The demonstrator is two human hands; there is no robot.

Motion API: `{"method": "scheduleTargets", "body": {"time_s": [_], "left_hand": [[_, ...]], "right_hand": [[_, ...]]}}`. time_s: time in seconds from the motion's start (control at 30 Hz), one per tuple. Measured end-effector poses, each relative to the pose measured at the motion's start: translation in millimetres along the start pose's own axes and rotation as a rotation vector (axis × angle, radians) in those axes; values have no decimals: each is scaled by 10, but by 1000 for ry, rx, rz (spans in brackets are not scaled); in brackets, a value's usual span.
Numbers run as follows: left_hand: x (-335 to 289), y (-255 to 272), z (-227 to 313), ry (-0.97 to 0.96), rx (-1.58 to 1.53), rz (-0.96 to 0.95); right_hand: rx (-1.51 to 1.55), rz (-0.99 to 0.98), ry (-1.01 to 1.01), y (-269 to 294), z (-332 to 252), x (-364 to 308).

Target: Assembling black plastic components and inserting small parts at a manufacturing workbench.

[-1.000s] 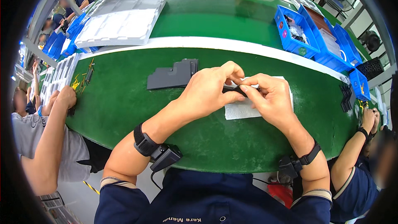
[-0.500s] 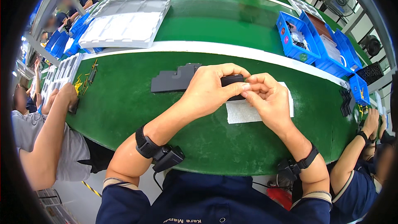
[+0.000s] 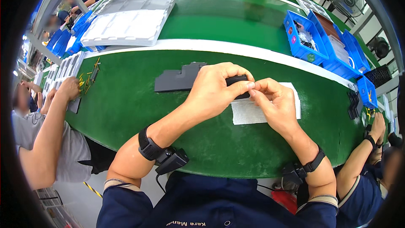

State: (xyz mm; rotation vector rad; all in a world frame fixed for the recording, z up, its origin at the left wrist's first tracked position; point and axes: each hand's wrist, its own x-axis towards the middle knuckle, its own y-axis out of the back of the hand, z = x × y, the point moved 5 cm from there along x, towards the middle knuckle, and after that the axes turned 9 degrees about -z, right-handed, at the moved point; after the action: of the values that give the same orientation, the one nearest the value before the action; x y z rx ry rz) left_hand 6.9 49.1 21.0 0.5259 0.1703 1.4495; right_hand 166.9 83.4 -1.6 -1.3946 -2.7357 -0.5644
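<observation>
My left hand is closed around a small black block-shaped part, with the thumb along its near side. At the part's right end, my right hand pinches with thumb and fingertips; whatever lies between them is too small or hidden to make out. Beneath the hands, a white cloth or paper sheet rests on the green tabletop. Just left of my left hand lie flat black stepped pieces, partly covered by that hand.
White trays are stacked at the back left. Blue bins with parts stand at the back right. Black angled parts lie at the right edge, and yellow-handled tools at the left. Co-workers sit on both sides and across.
My right fingertips have shifted slightly at the end of the black part. My left hand keeps its grip. The left neighbour's hand has moved up a little.
</observation>
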Motion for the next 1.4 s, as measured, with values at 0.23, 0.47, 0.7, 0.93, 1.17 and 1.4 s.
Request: {"method": "scheduleTargets", "body": {"time_s": [0.23, 0.47, 0.7, 0.93, 1.17, 1.4], "left_hand": [[-19, 38, -29, -44, -46, -210], [74, 501, -379, 100, 54, -229], [88, 787, -574, 8, 376, -29], [67, 502, -220, -241, 519, 242], [-67, -248, -90, 18, -48, -292], [-83, -281, -313, 66, -50, -362]], "right_hand": [[149, -316, -90, -29, 126, 29], [114, -304, -162, -109, 156, 17], [5, -295, -129, -124, 162, 18], [-99, -246, -14, -44, 112, 42], [-360, -61, 75, 352, -29, 136], [-578, 283, -42, 1297, 43, 84]]}}
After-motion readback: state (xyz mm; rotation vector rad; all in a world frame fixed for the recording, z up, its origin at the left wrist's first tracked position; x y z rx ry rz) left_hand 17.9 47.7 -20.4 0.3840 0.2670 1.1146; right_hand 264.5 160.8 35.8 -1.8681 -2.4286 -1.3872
